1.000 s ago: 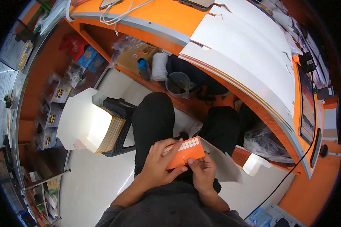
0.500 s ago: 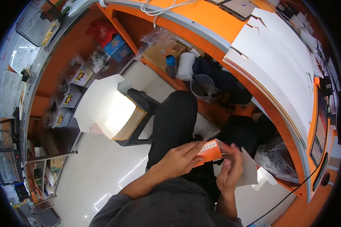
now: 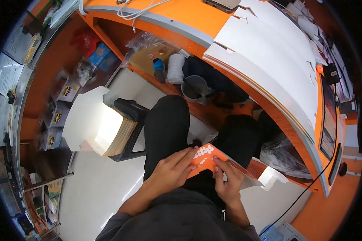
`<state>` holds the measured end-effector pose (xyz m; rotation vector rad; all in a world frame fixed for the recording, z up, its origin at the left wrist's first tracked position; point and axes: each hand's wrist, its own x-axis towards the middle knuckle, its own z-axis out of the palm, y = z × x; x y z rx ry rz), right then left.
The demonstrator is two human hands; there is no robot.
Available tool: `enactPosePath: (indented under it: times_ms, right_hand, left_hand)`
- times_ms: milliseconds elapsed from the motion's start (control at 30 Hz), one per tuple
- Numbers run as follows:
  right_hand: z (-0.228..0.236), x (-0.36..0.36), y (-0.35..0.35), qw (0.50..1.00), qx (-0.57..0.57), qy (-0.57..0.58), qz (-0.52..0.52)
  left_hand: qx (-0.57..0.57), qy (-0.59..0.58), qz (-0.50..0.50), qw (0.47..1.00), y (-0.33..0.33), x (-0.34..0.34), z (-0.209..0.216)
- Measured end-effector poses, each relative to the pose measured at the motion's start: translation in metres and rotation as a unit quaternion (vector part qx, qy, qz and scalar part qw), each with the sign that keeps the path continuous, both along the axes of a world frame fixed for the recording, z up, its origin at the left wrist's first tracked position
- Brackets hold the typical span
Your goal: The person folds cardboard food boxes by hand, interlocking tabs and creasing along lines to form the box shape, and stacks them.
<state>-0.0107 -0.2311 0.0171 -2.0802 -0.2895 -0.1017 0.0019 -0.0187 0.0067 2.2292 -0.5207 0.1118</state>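
Across my lap lies an orange card (image 3: 206,161) carrying several small round white spots, some in tight rows and a few loose below. My left hand (image 3: 169,169) grips its left edge, thumb underneath and fingers along the top. At the right edge, my right hand (image 3: 229,181) pinches the card between thumb and fingers. Beneath and beside the right hand extends a pale sheet (image 3: 250,182) with a dark red printed part; whether it joins the orange card is hidden by the fingers.
On my left a black stool (image 3: 126,150) bears a stack of white die-cut cardboard sheets (image 3: 86,116). An orange curved desk (image 3: 181,16) holds more white sheets (image 3: 269,52). Under it are a blue-capped bottle (image 3: 159,68), a bucket (image 3: 194,86) and plastic bags (image 3: 285,158).
My right hand has come leftward onto the orange card, which now shows more of its surface, with loose white spots below the rows. The whole view has shifted.
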Motion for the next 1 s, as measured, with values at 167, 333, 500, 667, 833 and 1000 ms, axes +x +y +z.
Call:
enactPosePath:
  times_ms: [167, 333, 500, 667, 833, 1000]
  right_hand:
    - [-0.010, -0.011, 0.015, 0.996, -0.046, -0.070, -0.012]
    - [-0.025, -0.035, 0.024, 0.994, 0.109, 0.003, -0.021]
    - [-0.051, -0.031, 0.021, 0.971, 0.217, -0.057, -0.077]
    - [-0.044, -0.016, 0.032, 0.993, 0.020, -0.111, 0.040]
    - [-0.031, -0.009, 0.037, 0.994, -0.013, -0.066, 0.091]
    - [-0.041, -0.023, 0.038, 0.989, 0.022, -0.118, 0.082]
  left_hand:
    - [0.022, -0.051, 0.014, 0.998, -0.013, -0.006, -0.001]
    - [-0.046, 0.014, 0.009, 0.999, -0.011, -0.012, 0.006]
    - [-0.111, 0.108, 0.018, 0.988, 0.000, -0.014, 0.005]
    - [-0.127, 0.157, 0.083, 0.976, -0.001, -0.015, 0.014]
    - [-0.083, 0.114, 0.131, 0.981, 0.010, -0.022, 0.002]
    - [-0.199, 0.163, 0.289, 0.922, 0.044, -0.038, -0.004]
